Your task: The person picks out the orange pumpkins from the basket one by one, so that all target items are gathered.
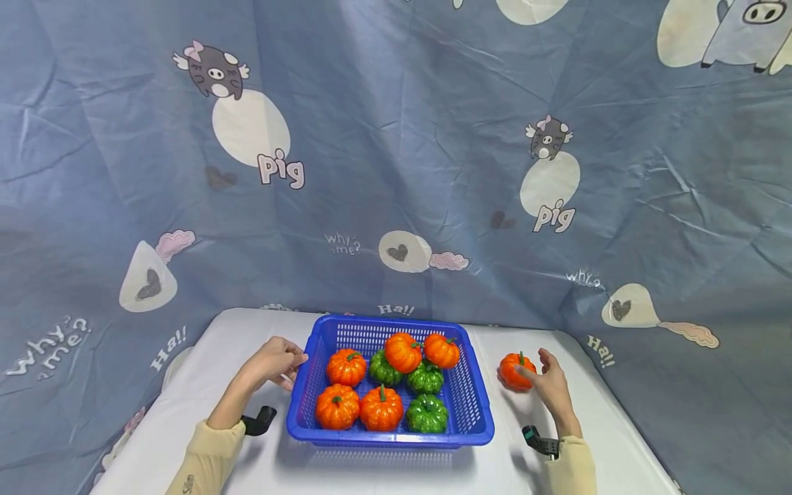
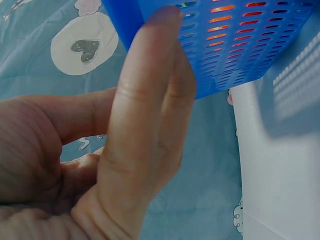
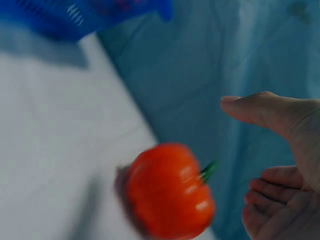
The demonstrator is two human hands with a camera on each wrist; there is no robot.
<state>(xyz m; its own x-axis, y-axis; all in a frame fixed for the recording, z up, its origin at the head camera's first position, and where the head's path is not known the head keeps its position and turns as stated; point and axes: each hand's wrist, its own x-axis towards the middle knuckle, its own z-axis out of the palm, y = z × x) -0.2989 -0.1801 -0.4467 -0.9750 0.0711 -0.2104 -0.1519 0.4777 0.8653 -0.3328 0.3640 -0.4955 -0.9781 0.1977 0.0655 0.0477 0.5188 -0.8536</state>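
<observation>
A blue plastic basket (image 1: 390, 438) stands on the white table, holding several small orange pumpkins (image 1: 337, 407) and three green pumpkins (image 1: 427, 414). My left hand (image 1: 272, 361) is at the basket's left rim, its fingertips at the edge. In the left wrist view the fingers overlap the basket's slotted wall (image 2: 225, 55), and the thumb lies behind them. To the right of the basket, a lone orange pumpkin (image 1: 516, 373) with a green stem sits on the table. Beside it my right hand (image 1: 553, 386) has thumb and fingers spread; the right wrist view shows it apart from the pumpkin (image 3: 170, 192).
The white table (image 1: 247, 474) extends around the basket on both sides. A blue cloth (image 1: 346, 172) printed with pigs and words hangs behind and beside the table. Each wrist wears a dark strapped device, such as the one on the right wrist (image 1: 541, 443).
</observation>
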